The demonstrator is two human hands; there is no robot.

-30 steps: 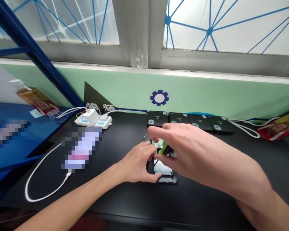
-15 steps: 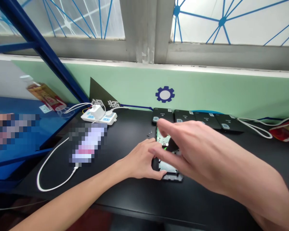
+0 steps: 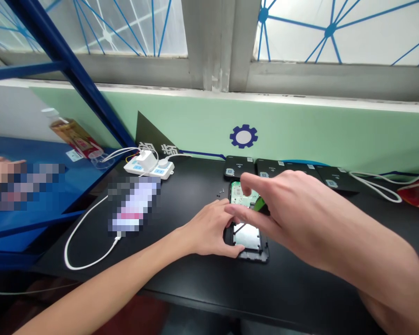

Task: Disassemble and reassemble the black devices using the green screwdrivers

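Note:
An opened black handheld device (image 3: 247,236) lies on the black table, its green circuit board (image 3: 238,195) and a silvery plate exposed. My left hand (image 3: 212,228) grips its left side, the thumb at the lower edge. Above the device, my right hand (image 3: 282,209) is closed on a screwdriver (image 3: 260,204) with a green and black handle. Its thin shaft slants down toward the silvery plate; I cannot make out where the tip rests. Several tiny screws (image 3: 221,191) lie left of the device.
Several black devices (image 3: 239,166) stand along the green wall panel. To the left are a white power strip (image 3: 150,167) with plugs, a blurred lit phone (image 3: 136,204) on a white cable, and a tilted bottle (image 3: 77,137). Another person's hand (image 3: 3,172) shows at far left.
The view has shifted slightly, so everything sits a little further right. The screwdriver's handle has tilted, showing more green, and its shaft now shows. My left hand keeps its grip on the device.

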